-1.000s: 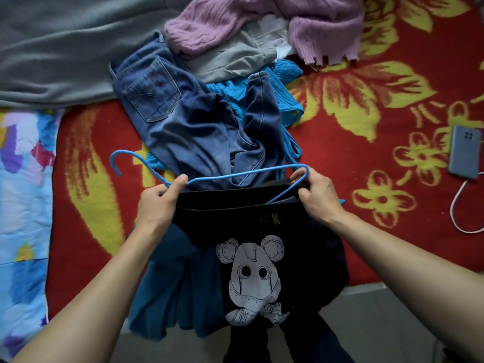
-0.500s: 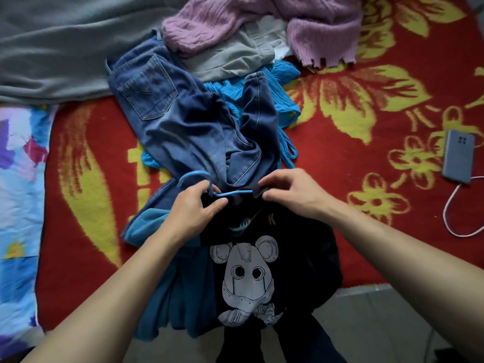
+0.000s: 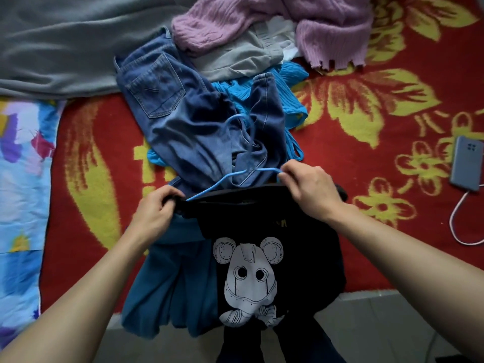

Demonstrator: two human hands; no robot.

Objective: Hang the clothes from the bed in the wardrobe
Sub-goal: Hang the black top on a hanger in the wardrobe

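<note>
Threading hanger (image 3: 222, 182) into black shirt (image 3: 301, 231) at the bed (image 3: 353, 158) edge | left hand (image 3: 154, 208) fingers pinched the shirt, right hand (image 3: 309, 189) gripped the hanger end | risk: reckon hanger could've popped out if cloth bunched

**You're in a bedroom at home**

You stand at the edge of a bed (image 3: 372, 293) spread with a red blanket (image 3: 366, 158) patterned in yellow flowers, with a grey fleece (image 3: 65, 48) and a bright printed sheet (image 3: 21, 184) beside it. Loose clothes lie heaped there: jeans (image 3: 170, 113) and a lilac knit (image 3: 235, 19). A phone (image 3: 466, 163) rests on the blanket with a white cable (image 3: 454, 221) running from it. Pale floor tiles (image 3: 392, 331) show below the bed's edge.
</note>
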